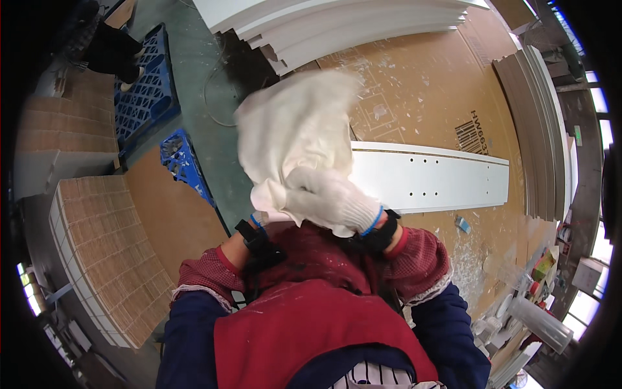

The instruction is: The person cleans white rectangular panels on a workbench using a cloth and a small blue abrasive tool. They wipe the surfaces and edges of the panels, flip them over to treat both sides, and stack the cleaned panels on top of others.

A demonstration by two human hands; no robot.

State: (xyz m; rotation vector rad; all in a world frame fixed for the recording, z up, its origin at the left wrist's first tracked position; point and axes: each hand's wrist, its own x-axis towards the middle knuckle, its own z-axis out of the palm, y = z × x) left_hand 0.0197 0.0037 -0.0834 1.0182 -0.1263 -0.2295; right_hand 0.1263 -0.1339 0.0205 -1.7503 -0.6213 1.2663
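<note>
A cream cloth (295,123) spreads out in front of my body, its far part smeared by motion. My right hand (334,200), in a white knit glove with a blue cuff edge, is closed on the gathered near end of the cloth. At my left hand (267,200) the cloth bunches over the glove, so its fingers are hidden. Just right of the cloth, a long white board (453,178) with several small dark holes lies on the cardboard-covered table; the cloth and my right hand overlap its left end in view.
Stacked white boards (350,29) stand at the far side, more panels (531,136) at the right. A small blue object (462,225) lies on the cardboard (414,84). To the left are a panel stack (116,253), a blue pallet (146,91) and a person (110,48).
</note>
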